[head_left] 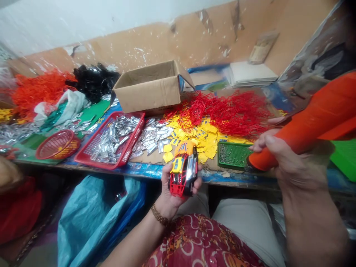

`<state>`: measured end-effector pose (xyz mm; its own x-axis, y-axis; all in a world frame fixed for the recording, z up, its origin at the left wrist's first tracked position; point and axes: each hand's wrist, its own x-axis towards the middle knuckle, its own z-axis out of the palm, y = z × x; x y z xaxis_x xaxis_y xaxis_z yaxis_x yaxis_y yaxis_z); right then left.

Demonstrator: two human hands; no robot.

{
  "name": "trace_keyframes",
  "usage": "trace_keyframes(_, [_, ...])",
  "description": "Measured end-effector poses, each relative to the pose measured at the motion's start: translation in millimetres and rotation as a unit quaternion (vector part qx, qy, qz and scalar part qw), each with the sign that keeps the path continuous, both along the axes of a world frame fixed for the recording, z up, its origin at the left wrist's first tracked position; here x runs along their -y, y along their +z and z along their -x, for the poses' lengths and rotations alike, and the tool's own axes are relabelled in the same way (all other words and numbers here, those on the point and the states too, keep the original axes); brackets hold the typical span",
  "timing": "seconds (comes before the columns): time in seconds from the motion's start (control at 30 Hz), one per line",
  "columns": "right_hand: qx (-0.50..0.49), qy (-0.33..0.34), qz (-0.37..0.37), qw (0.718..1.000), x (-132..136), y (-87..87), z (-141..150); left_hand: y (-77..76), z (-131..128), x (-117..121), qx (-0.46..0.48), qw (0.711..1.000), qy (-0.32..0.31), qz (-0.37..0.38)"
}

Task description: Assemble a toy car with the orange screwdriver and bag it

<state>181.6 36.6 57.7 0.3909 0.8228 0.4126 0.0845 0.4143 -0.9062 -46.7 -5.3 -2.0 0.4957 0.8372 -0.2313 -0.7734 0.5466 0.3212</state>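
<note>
My left hand (169, 198), a patterned bracelet at its wrist, is closed around a toy car (183, 167) with yellow, red, black and silver parts, held just in front of the table edge. My right hand (280, 148) grips a large orange tool (306, 118) that looks like a power screwdriver. The tool's dark tip points down at the right end of a green tray (222, 163) of small metal screws; whether it touches them I cannot tell. Yellow plastic pieces (207, 141) lie beyond the car, and red plastic frames (236, 111) are heaped behind them.
A cardboard box (148, 98) stands at the back. Left of it lie a red tray (80, 157) of silver parts, a round red basket (46, 150), and orange (41, 89) and black (96, 79) heaps. A blue sack (83, 215) hangs below the edge. Another person's hand (9, 174) shows far left.
</note>
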Motion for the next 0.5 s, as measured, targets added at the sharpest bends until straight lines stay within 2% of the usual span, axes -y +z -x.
trace_keyframes(0.17, [0.008,-0.008,-0.006,1.000,1,4.4,0,-0.2,-5,2,0.012,1.000,-0.014,-0.006])
trace_keyframes(0.37, [0.004,-0.039,-0.027,0.999,-4,1.5,1,-8.5,-14,3,-0.007,0.999,-0.031,-0.037])
trace_keyframes(0.5, [-0.014,-0.019,-0.036,0.999,-12,2.1,-2,-13.1,-15,7,-0.066,0.996,-0.033,-0.060])
